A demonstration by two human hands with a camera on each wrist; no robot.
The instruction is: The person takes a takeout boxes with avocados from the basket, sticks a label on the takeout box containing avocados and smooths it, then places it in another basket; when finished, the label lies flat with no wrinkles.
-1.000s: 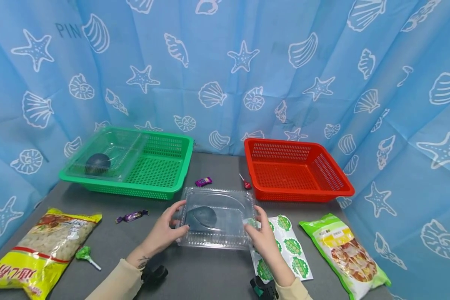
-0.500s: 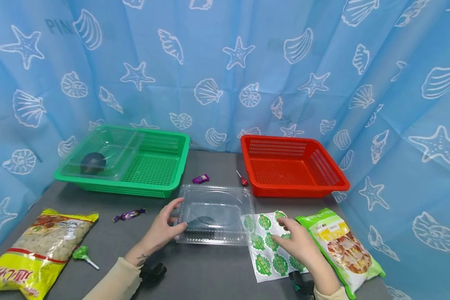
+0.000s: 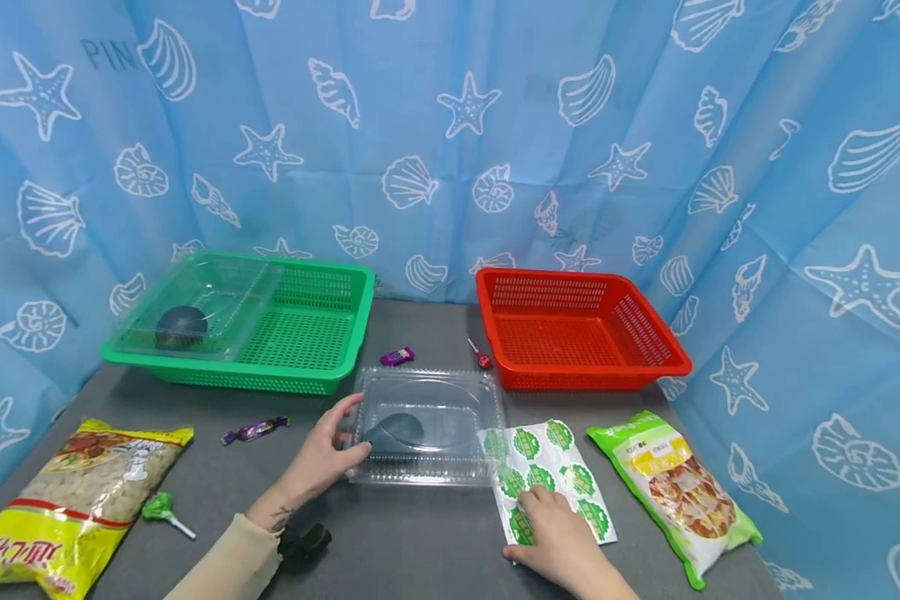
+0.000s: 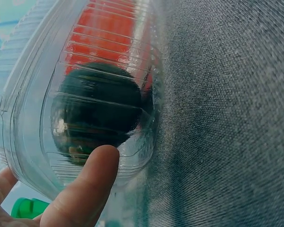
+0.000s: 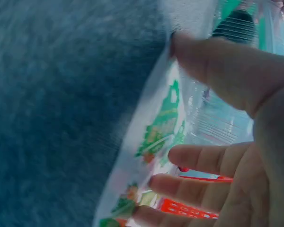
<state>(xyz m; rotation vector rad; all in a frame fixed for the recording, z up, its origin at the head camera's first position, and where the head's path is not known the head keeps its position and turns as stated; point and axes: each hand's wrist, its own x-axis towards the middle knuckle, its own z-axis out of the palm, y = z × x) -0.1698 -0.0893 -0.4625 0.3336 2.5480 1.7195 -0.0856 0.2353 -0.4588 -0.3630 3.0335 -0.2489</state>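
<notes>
A lidded clear plastic food box (image 3: 450, 417) lies mid-table with a dark round object (image 3: 397, 432) inside, toward its left end. My left hand (image 3: 322, 454) holds the box's left side; in the left wrist view the thumb (image 4: 92, 182) is at the near side, other fingers behind. My right hand (image 3: 558, 542) rests over the lower part of a white sheet of round green stickers (image 3: 528, 446). In the right wrist view its fingers (image 5: 194, 187) are spread across the sheet, and the thumb is at the sheet's edge. The sheet's upper left corner lies by the box.
A green basket (image 3: 318, 367) at back left bears another clear box (image 3: 232, 287) with a dark round object. A red basket (image 3: 585, 379) stands at back right. Food bags lie left (image 3: 82, 500) and right (image 3: 682, 492). Wrapped candies (image 3: 255, 430) and lollipops (image 3: 161, 507) lie about.
My right hand has let go of the box's right side, swung right, then come down onto the sticker sheet. My left hand stays at the box's left side.
</notes>
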